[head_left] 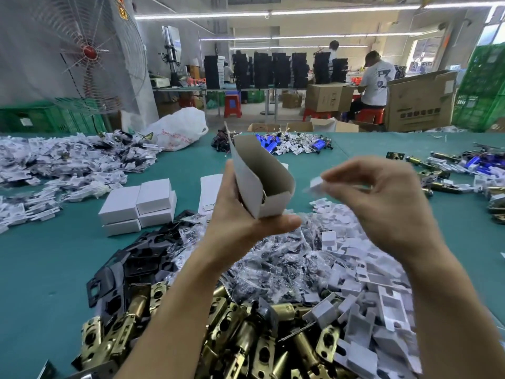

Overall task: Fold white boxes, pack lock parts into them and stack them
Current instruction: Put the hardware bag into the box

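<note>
Centrally in the frame, an open white box [259,173] is gripped by the left hand [240,214], thumb curled beneath its lower end and fingers wrapped behind, with the lid flap standing up towards the top of the picture. Just to its right, a small white piece [317,184] – blurred, so its kind cannot be told – is pinched between thumb and fingertips of the right hand [382,198]. The box is judged to be thin card: light, easily creased and best held by its folded bottom corners, not the loose flap. More weight and a firmer grasp would be expected of the brass latches [232,337] heaped along the bottom edge. Closed boxes [139,206] are stacked at centre left on the green table [41,269]. No print is seen on the box; red lettering on the plastic bag [177,129] and dark characters on the carton [420,105] at upper right cannot be read.
</note>
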`<control>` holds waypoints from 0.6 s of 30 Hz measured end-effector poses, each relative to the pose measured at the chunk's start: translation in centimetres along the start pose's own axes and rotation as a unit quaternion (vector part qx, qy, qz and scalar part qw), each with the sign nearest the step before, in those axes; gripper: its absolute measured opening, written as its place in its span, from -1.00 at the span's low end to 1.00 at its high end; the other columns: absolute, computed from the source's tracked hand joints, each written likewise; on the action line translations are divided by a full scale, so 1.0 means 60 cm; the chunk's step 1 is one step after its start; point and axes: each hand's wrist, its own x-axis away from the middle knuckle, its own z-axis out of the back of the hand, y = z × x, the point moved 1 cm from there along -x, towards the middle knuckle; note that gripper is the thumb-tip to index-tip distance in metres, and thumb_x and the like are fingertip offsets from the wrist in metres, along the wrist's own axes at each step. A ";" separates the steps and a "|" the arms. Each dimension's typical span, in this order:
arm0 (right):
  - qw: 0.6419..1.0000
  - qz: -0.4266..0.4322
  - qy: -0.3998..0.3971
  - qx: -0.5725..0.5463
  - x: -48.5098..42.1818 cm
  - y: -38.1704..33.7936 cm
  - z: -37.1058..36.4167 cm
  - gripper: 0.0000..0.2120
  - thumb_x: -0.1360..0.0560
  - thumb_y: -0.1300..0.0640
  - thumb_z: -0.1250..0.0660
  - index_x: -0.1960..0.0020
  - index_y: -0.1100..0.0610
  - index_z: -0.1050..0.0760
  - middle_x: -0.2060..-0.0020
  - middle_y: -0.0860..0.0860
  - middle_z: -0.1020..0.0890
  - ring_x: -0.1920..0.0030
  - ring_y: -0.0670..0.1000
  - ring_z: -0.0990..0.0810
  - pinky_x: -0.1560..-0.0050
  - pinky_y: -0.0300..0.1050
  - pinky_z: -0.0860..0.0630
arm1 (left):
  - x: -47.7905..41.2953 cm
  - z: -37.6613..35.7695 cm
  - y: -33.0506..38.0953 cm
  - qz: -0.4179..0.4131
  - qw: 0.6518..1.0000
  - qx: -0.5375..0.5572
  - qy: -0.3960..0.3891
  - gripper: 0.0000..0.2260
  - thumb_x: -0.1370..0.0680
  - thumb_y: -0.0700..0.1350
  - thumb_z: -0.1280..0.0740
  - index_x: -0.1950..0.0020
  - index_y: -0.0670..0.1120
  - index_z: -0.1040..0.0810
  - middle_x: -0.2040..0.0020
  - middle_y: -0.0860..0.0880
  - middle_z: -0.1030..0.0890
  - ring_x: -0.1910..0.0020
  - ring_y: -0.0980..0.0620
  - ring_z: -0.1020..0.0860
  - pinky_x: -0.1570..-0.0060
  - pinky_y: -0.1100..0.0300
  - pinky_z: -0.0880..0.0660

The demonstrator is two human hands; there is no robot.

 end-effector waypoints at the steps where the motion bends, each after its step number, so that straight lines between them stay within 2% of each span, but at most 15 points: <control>1: 0.997 0.043 0.034 -0.045 0.001 -0.013 0.005 -0.85 -0.44 0.19 -0.47 0.11 -0.05 -0.61 0.11 -0.09 -0.67 0.06 -0.17 -0.65 0.02 -0.27 -0.60 | 0.000 0.000 -0.002 0.015 1.000 -0.004 -0.017 -0.36 -0.22 -0.27 -0.63 -0.17 -0.34 -0.38 0.17 0.11 -0.56 0.19 0.11 -0.55 0.28 0.32 -0.50; 3: 0.984 0.114 0.082 -0.108 0.003 -0.033 0.012 -0.83 -0.48 0.24 -0.45 0.06 -0.02 -0.60 0.06 -0.06 -0.67 0.00 -0.03 -0.67 -0.02 -0.10 -0.63 | 0.000 0.000 -0.006 0.040 0.998 -0.014 -0.043 -0.37 -0.23 -0.27 -0.65 -0.16 -0.33 -0.39 0.19 0.13 -0.57 0.22 0.13 -0.56 0.28 0.33 -0.49; 4: 0.978 0.136 0.094 -0.125 0.005 -0.040 0.013 -0.83 -0.50 0.24 -0.44 0.04 -0.02 -0.60 0.06 -0.04 -0.69 0.02 0.03 -0.68 0.05 -0.01 -0.64 | 0.001 -0.001 -0.007 0.048 0.997 -0.023 -0.052 -0.37 -0.23 -0.28 -0.65 -0.16 -0.31 -0.39 0.20 0.16 -0.57 0.23 0.16 -0.56 0.29 0.35 -0.48; 6: 0.972 0.173 0.103 -0.122 0.006 -0.052 0.011 -0.83 -0.52 0.23 -0.43 -0.02 -0.02 -0.61 0.05 -0.02 -0.70 0.07 0.05 -0.69 0.21 0.02 -0.64 | 0.003 -0.004 -0.007 0.061 0.995 -0.037 -0.068 -0.39 -0.24 -0.28 -0.66 -0.15 -0.26 -0.41 0.19 0.17 -0.56 0.23 0.17 -0.55 0.29 0.37 -0.46; 8: 0.969 0.208 0.100 -0.088 0.008 -0.061 0.006 -0.83 -0.54 0.23 -0.41 -0.08 0.00 -0.61 0.00 -0.02 -0.68 0.01 0.00 -0.68 0.22 -0.01 -0.63 | 0.003 -0.007 -0.004 0.073 0.993 -0.046 -0.083 -0.38 -0.22 -0.21 -0.66 -0.14 -0.22 -0.41 0.17 0.09 -0.52 0.20 0.10 -0.52 0.26 0.29 -0.45; 10: 0.969 0.226 0.078 -0.067 0.008 -0.065 0.001 -0.81 -0.54 0.24 -0.41 -0.11 0.03 -0.60 -0.02 -0.02 -0.67 -0.04 -0.03 -0.66 0.15 -0.03 -0.63 | 0.004 -0.010 0.000 0.085 0.990 -0.048 -0.097 -0.38 -0.21 -0.16 -0.64 -0.15 -0.17 -0.41 0.14 0.02 -0.51 0.16 0.01 -0.52 0.23 0.18 -0.46; 12: 0.971 0.230 0.051 -0.039 0.008 -0.065 -0.005 -0.80 -0.52 0.25 -0.43 -0.12 0.07 -0.63 0.01 -0.03 -0.69 -0.03 -0.08 -0.66 0.07 -0.13 -0.61 | 0.005 -0.012 0.001 0.090 0.989 -0.051 -0.102 -0.36 -0.24 -0.22 -0.61 -0.24 -0.16 -0.40 0.05 -0.08 -0.54 0.10 -0.06 -0.54 0.19 0.09 -0.49; 13: 0.973 0.227 0.042 -0.020 0.008 -0.063 -0.008 -0.81 -0.51 0.25 -0.44 -0.10 0.09 -0.65 0.03 -0.05 -0.69 0.00 -0.14 -0.66 0.07 -0.25 -0.57 | 0.006 -0.013 0.001 0.091 0.989 -0.051 -0.103 -0.33 -0.25 -0.25 -0.59 -0.29 -0.17 -0.39 -0.01 -0.13 -0.55 0.07 -0.06 -0.55 0.16 0.08 -0.51; 15: 0.976 0.216 0.036 0.018 0.009 -0.059 -0.013 -0.83 -0.48 0.25 -0.47 -0.05 0.09 -0.68 0.09 -0.11 -0.70 0.09 -0.23 -0.64 0.10 -0.44 -0.43 | 0.006 -0.013 0.001 0.093 0.988 -0.053 -0.107 -0.33 -0.27 -0.28 -0.56 -0.32 -0.20 -0.37 0.00 -0.08 -0.54 0.09 0.03 -0.55 0.17 0.17 -0.50; 18: 0.976 0.202 0.054 0.058 0.008 -0.054 -0.016 -0.86 -0.44 0.25 -0.50 0.02 0.10 -0.70 0.17 -0.15 -0.69 0.21 -0.31 -0.58 0.15 -0.48 -0.38 | 0.009 -0.016 0.001 0.110 0.985 -0.050 -0.120 -0.34 -0.27 -0.29 -0.54 -0.33 -0.18 -0.38 0.01 -0.02 -0.55 0.10 0.09 -0.56 0.16 0.17 -0.51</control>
